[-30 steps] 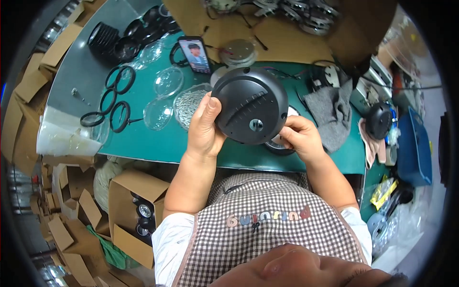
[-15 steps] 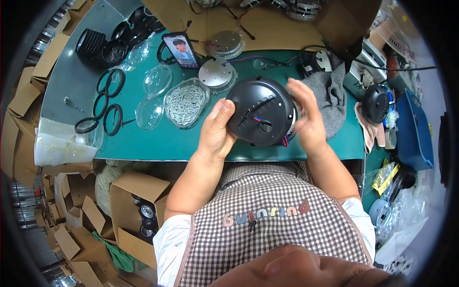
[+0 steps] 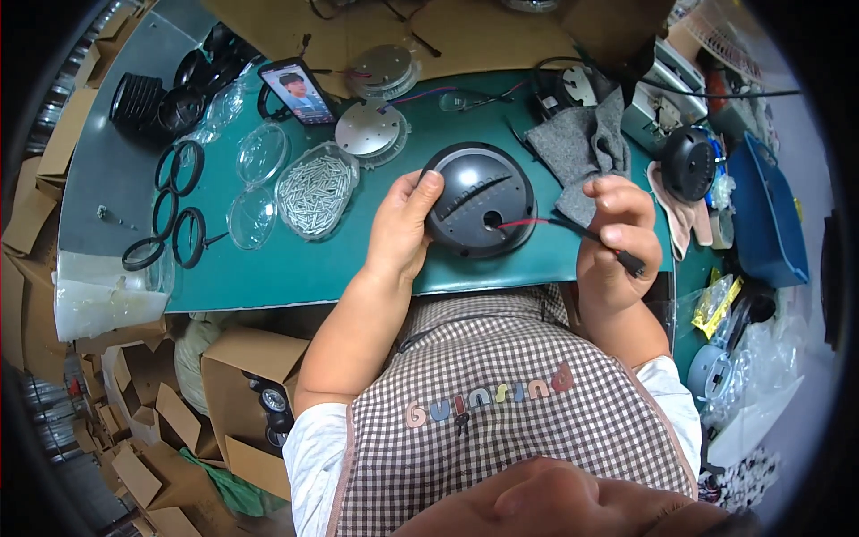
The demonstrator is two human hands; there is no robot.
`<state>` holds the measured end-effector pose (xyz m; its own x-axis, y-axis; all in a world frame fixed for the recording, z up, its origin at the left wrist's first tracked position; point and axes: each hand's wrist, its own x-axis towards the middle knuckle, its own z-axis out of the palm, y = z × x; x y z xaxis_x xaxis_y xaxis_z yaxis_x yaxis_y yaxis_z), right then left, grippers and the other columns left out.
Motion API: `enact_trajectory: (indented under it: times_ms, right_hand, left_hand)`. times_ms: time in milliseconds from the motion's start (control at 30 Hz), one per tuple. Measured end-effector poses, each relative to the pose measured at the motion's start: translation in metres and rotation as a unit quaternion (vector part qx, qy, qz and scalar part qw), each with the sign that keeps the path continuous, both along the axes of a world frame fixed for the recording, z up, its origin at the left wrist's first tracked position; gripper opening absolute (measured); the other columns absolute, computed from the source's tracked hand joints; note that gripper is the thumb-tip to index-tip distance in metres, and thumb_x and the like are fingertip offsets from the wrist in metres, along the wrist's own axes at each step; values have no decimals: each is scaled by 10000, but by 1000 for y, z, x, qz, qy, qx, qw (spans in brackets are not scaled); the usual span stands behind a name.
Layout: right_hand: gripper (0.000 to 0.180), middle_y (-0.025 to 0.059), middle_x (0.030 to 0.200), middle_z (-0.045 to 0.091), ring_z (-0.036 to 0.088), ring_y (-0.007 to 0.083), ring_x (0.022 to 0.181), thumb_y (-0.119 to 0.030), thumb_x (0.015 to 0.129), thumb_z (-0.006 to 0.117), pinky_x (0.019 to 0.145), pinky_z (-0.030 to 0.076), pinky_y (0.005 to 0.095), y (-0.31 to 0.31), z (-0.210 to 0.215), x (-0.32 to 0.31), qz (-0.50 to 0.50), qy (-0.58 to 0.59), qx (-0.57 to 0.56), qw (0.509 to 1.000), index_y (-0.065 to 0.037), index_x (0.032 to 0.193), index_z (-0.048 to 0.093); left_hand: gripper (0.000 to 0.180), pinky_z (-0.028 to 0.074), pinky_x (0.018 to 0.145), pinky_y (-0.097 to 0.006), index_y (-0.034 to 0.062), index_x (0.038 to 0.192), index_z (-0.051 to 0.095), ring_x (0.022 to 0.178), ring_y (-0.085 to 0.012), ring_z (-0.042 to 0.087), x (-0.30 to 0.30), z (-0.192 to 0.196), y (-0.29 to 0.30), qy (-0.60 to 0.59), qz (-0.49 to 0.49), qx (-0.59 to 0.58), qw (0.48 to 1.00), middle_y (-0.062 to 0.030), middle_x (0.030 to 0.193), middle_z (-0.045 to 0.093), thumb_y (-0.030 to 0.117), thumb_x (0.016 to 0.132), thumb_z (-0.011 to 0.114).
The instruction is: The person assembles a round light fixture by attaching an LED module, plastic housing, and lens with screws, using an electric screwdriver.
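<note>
A round black dome housing (image 3: 479,199) lies on the green mat (image 3: 295,268) near the table's front edge. My left hand (image 3: 403,225) grips its left side, thumb laid over the top. A red and black cable (image 3: 573,228) comes out of a hole in the housing's face. My right hand (image 3: 617,242) is closed on that cable to the right of the housing, pulling it sideways; the cable's black end sticks out past my fingers.
A clear dish of small metal screws (image 3: 315,188), clear plastic domes (image 3: 259,154), black rings (image 3: 179,215), silver discs (image 3: 371,130), a phone (image 3: 297,91) and a grey cloth (image 3: 586,148) lie on the mat. Another black housing (image 3: 687,161) and a blue bin (image 3: 761,215) sit right. Cardboard boxes (image 3: 250,376) stand below the table.
The housing went from held up in both hands to resting on the mat. My right hand left its rim and took the cable, drawing it out to the right.
</note>
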<state>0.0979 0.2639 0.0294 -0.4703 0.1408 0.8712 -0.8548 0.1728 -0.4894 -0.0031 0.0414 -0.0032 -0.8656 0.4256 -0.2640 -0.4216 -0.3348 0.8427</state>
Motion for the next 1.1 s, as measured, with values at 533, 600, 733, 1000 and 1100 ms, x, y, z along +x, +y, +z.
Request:
enact_trajectory:
  times_ms: [533,600,733,1000,1100]
  right_hand:
    - [753,274,1479,458,386,391,1430,-488,956,604,1196,235,509,7,-83,10,-98,-456,140,873,23,1475,416]
    - [774,270,1479,460,392,391,1425,-495,942,621,1193,238,515,7,-79,10,-99,-463,140,870,22,1479,410]
    - [775,259,1471,477,417,394,1406,-462,918,667,1191,250,497,6,-81,11,-102,-480,145,859,23,1471,424]
    - [726,225,1457,510,454,335,1388,-282,845,778,1159,330,413,0,-74,11,-91,-457,46,884,27,1435,487]
    - [742,189,1546,414,411,319,1422,-251,816,803,1158,335,400,1,-72,11,-36,-357,-20,933,0,1443,495]
  left_hand:
    - [1050,411,1105,-395,-86,1510,249,1340,-347,477,7,11,16,184,-69,-298,934,-285,1439,447,324,748,842]
    - [960,434,1083,-404,-97,1444,384,1308,-365,496,0,6,19,259,-43,-351,899,-288,1407,460,389,748,832]
    - [827,455,1045,-410,-81,1344,515,1239,-376,531,-5,16,18,371,-26,-486,791,-275,1337,500,430,763,807]
    - [775,457,1035,-387,-99,1330,507,1170,-335,599,-20,-3,16,226,-27,-389,893,-261,1294,582,423,819,764]
    - [723,451,1042,-388,-68,1390,456,1192,-365,595,-14,-3,8,137,-25,-168,976,-258,1303,589,420,906,684]
